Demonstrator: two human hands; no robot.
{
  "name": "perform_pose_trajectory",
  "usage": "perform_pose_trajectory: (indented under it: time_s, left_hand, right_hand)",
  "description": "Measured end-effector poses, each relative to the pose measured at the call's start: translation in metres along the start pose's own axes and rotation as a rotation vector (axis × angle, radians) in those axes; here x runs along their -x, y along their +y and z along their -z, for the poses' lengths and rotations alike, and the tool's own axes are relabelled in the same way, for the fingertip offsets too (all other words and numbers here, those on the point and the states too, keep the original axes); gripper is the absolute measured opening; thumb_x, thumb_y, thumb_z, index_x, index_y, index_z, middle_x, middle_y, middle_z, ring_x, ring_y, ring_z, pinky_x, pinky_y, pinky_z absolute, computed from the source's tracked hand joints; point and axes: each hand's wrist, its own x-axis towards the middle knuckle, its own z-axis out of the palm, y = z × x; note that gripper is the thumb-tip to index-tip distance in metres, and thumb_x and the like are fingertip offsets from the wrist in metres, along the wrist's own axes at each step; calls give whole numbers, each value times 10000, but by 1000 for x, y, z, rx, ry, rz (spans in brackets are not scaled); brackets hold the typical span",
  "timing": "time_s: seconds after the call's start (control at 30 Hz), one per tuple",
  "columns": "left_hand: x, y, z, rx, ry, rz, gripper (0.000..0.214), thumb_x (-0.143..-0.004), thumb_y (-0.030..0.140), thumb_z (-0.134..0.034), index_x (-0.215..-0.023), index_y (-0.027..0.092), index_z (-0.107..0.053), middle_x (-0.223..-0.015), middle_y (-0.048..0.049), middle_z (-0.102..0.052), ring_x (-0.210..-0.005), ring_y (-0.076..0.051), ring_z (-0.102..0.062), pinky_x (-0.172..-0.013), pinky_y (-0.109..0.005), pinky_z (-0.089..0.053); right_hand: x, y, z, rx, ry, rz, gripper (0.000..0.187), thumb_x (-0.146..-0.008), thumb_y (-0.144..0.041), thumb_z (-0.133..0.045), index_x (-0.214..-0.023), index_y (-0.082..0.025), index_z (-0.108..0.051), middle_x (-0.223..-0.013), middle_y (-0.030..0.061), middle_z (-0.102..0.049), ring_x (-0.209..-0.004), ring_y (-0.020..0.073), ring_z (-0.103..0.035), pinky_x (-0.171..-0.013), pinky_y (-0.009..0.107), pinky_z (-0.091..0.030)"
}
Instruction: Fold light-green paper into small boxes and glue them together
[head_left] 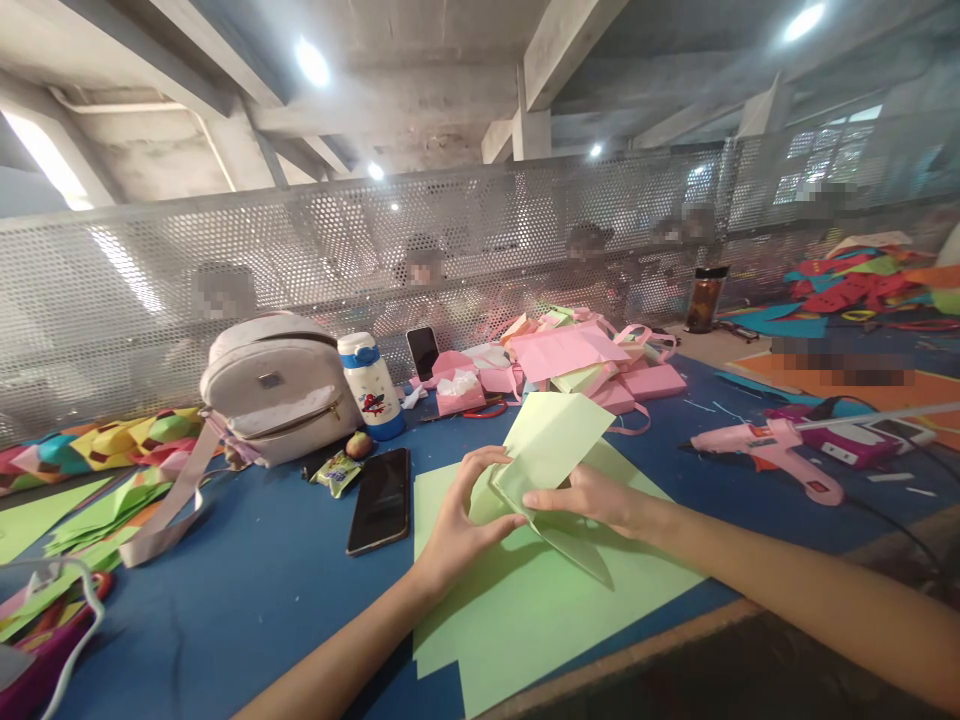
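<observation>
Between my hands a piece of folded light green foam sheet or card (559, 437) stands up, with a flap hanging down to the right. My left hand (469, 510) grips its left edge, thumb and fingers closed around it. My right hand (596, 500) pinches the lower middle, its thumb in front and its other fingers mostly hidden behind the piece. Beneath both hands, larger light green sheets (525, 630) lie flat on the blue table, overlapping at uneven edges.
Left of the sheets lie a black phone (380, 500) and a snack packet (335, 472), with a bottle (373, 385) and backpack (277, 385) behind. Pink pieces (574, 350) are heaped at the back. A pink glue gun (772, 445) rests at right. A perforated metal screen (480, 230) stands behind.
</observation>
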Motion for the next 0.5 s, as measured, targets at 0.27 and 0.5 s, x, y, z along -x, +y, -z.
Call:
perform_pose_trajectory:
  time_s: [0.27, 0.5]
  left_hand:
    - [1, 3, 0, 10, 3, 10, 517, -764, 454, -785, -1193, 260, -573, -1317, -105, -529, -1295, -308, -462, -1130, -474, -321]
    - [1, 3, -1, 11, 1, 17, 504, -748, 464, -795, -1158, 253, -592, -1312, -112, -530, -1293, -314, -466, -1123, -471, -326]
  right_hand:
    - [-1, 4, 1, -7, -9, -16, 571, -734, -480, -789, -1185, -170, -627, -1228, 112, -667, -1189, 310, -589, -1058, 496, -438]
    - [-2, 8, 3, 28, -25, 9, 575, -745, -480, -776, -1210, -177, -627, -1258, 108, -657, -1200, 307, -587, -1064, 486, -439]
